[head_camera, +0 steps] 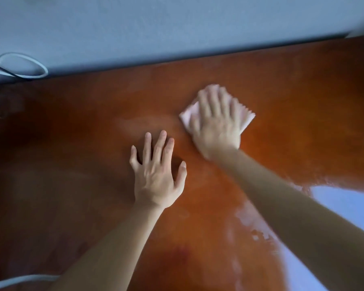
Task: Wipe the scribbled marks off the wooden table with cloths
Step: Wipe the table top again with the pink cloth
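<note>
Pink cloth [247,116] corner-forward, flat under right hand [216,124].

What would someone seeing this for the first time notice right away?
Most striking is the right hand, blurred with motion, pressing a pale pink cloth flat on the reddish-brown wooden table right of centre. Beside it, the left hand lies spread flat on the bare wood, holding nothing. A looped white cable sits at the far left edge, by the wall.

Both forearms are bare up to the frame edge, with no sleeves visible. The left hand [158,171] and the right hand [216,124] wear no gloves, rings or watch.
</note>
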